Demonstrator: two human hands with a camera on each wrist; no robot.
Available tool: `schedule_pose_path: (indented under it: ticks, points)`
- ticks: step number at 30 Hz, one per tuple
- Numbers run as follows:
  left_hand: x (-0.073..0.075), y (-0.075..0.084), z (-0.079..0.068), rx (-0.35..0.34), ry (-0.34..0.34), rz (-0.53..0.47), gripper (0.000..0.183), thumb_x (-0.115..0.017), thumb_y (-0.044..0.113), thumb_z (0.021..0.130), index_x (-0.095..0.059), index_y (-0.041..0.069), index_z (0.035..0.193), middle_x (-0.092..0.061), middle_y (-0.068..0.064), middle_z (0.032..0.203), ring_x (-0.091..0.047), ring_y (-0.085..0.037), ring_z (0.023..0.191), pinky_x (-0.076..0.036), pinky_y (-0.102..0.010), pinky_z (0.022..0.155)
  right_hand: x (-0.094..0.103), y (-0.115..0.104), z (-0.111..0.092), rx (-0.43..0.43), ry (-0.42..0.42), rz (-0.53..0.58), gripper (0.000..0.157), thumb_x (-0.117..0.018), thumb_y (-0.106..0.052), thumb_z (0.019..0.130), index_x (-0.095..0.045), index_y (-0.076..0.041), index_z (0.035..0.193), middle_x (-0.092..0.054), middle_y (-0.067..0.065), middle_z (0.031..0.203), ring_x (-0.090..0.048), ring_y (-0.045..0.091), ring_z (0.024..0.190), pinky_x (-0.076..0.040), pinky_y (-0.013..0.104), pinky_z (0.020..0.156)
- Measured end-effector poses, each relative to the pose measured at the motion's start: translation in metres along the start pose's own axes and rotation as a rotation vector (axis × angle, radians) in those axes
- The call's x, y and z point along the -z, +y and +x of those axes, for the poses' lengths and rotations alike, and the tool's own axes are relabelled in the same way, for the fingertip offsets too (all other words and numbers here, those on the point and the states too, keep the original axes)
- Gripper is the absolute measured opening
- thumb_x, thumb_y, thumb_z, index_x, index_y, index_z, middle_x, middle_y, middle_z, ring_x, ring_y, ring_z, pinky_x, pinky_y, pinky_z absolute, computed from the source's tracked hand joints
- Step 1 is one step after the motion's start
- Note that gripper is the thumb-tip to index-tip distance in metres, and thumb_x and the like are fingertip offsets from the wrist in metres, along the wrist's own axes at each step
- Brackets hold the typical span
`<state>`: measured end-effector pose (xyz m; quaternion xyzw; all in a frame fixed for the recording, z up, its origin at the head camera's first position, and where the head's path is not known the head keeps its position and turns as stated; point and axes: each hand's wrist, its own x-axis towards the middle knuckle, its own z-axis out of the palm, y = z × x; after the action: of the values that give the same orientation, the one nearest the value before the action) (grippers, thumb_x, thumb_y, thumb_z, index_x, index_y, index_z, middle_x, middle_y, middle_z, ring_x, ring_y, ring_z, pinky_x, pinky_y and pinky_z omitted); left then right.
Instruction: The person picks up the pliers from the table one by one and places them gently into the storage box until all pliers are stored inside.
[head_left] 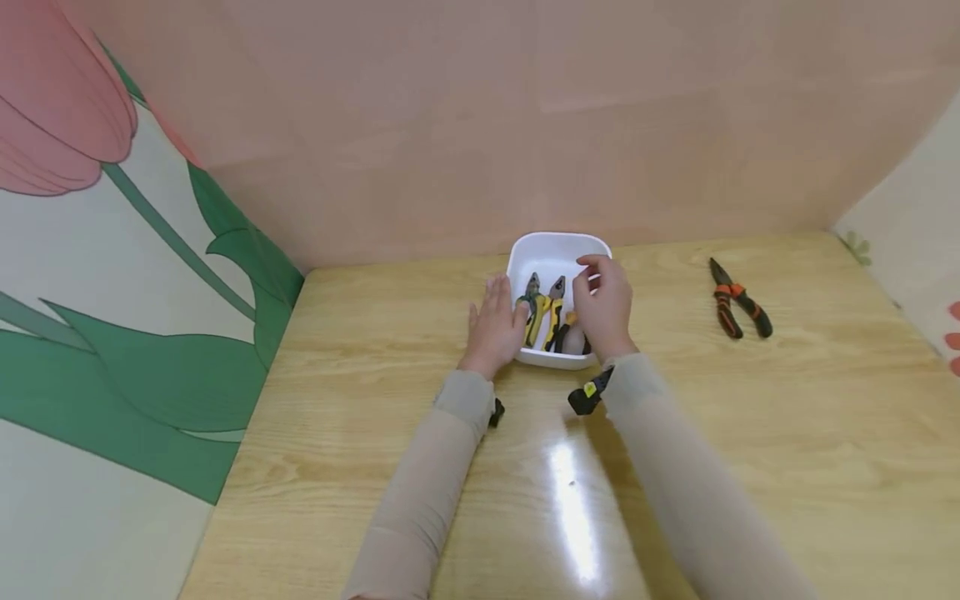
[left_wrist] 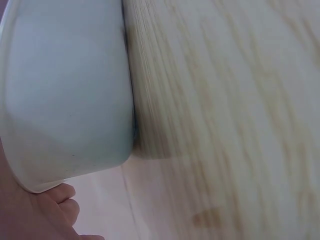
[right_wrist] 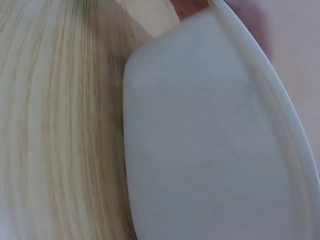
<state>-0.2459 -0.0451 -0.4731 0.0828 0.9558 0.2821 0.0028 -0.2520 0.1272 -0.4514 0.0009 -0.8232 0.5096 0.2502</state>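
Observation:
A white plastic bin (head_left: 555,362) stands on the table near the back wall. Inside lie green-and-yellow pliers (head_left: 537,321) and yellow-and-black pliers (head_left: 554,312), heads away from me. Beside them are dark handles and a pale rounded shape, partly covered and hard to make out. My left hand (head_left: 495,329) rests along the bin's left side, fingers fairly straight, thumb over the rim. My right hand (head_left: 604,308) hovers at the right rim with loosely curved fingers; nothing shows between thumb and index finger. The wrist views mostly show the bin's outer wall (left_wrist: 70,90).
Needle-nose pliers (head_left: 738,304) with black-and-orange handles lie on the wooden table (head_left: 360,375), right of the bin. A plain pinkish wall (head_left: 450,150) rises behind, and a flower-painted panel (head_left: 150,358) borders the left side.

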Motion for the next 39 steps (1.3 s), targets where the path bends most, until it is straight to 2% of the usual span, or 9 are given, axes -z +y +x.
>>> schedule_pose_path:
  ticks: [7,15,20,24,28,39]
  points:
    - [-0.002,0.001,-0.003,-0.01,0.01,-0.011,0.065,-0.03,0.041,0.11,-0.014,0.005,0.162,-0.014,-0.01,0.169,-0.008,-0.025,0.156,-0.007,-0.057,0.124,0.017,0.012,0.005,-0.037,0.01,-0.02,0.029,-0.049,-0.001,0.095,-0.065,0.003,0.118,-0.058,0.017,0.101,-0.052,0.019,0.082,-0.043,0.025,0.073]
    - [-0.001,-0.001,-0.001,-0.011,0.022,-0.013,0.066,-0.03,0.042,0.11,-0.013,0.005,0.162,-0.014,-0.01,0.169,-0.009,-0.026,0.156,-0.008,-0.058,0.124,0.031,0.023,0.01,-0.11,0.062,0.012,0.031,-0.049,-0.001,0.093,-0.067,0.002,0.118,-0.059,0.008,0.096,-0.05,0.011,0.077,-0.041,0.021,0.07]
    - [-0.001,0.0,-0.001,0.002,0.001,-0.022,0.067,-0.029,0.044,0.11,-0.012,0.006,0.163,-0.012,-0.008,0.17,-0.006,-0.024,0.156,-0.005,-0.057,0.124,0.042,0.03,0.014,-0.108,0.092,-0.02,0.031,-0.049,-0.002,0.093,-0.068,0.002,0.117,-0.06,0.005,0.095,-0.049,0.006,0.073,-0.041,0.019,0.067]
    - [-0.001,0.0,0.0,0.0,0.002,-0.022,0.067,-0.029,0.044,0.11,-0.012,0.006,0.163,-0.012,-0.009,0.169,-0.007,-0.025,0.156,-0.006,-0.057,0.124,0.052,0.034,0.018,-0.109,0.102,-0.041,0.032,-0.048,-0.003,0.094,-0.068,0.001,0.118,-0.06,0.003,0.095,-0.05,0.002,0.071,-0.044,0.013,0.059]
    - [-0.002,0.0,0.001,0.0,0.005,-0.014,0.066,-0.03,0.043,0.11,-0.012,0.006,0.163,-0.013,-0.009,0.169,-0.008,-0.025,0.156,-0.007,-0.057,0.124,0.064,0.039,0.021,-0.128,0.107,-0.039,0.032,-0.047,-0.006,0.095,-0.067,-0.001,0.12,-0.057,-0.004,0.094,-0.051,0.002,0.068,-0.044,0.01,0.052]
    - [-0.004,-0.002,0.002,0.002,0.006,-0.019,0.066,-0.03,0.043,0.11,-0.012,0.007,0.163,-0.013,-0.009,0.17,-0.007,-0.024,0.156,-0.007,-0.058,0.124,0.096,0.051,0.026,-0.214,0.083,-0.103,0.035,-0.045,-0.013,0.099,-0.065,-0.005,0.126,-0.051,-0.011,0.096,-0.052,0.003,0.073,-0.046,0.011,0.053]
